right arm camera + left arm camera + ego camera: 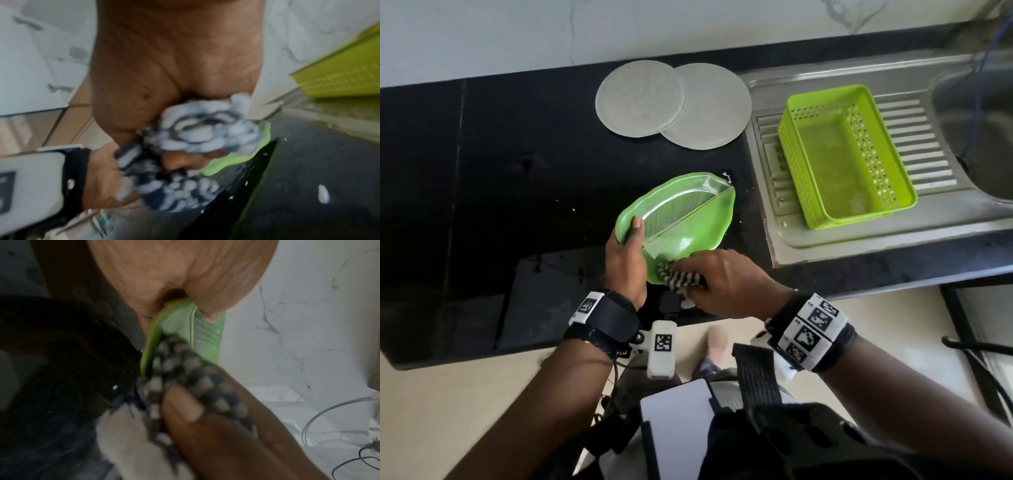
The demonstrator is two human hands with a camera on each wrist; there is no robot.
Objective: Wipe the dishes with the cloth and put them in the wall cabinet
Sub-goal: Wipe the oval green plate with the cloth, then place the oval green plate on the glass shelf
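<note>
A green leaf-shaped plate [688, 219] is held tilted over the black counter [482, 171]. My left hand [625, 250] grips its left rim, thumb on the inner face. My right hand [719, 277] holds a bunched black-and-white checked cloth [681, 277] against the plate's near edge. The left wrist view shows the plate [205, 335] pinched by my left hand [180, 288], with the cloth [185, 374] wrapped over its rim. In the right wrist view the cloth [201, 129] fills my right hand [174, 65] over the plate's green edge [236, 159].
Two grey round plates [640, 99] [715, 113] lie overlapping at the back of the counter. A lime green perforated basket [846, 154] stands on the steel drainboard [825, 236] at right, beside the sink basin [983, 137]. The wall runs behind.
</note>
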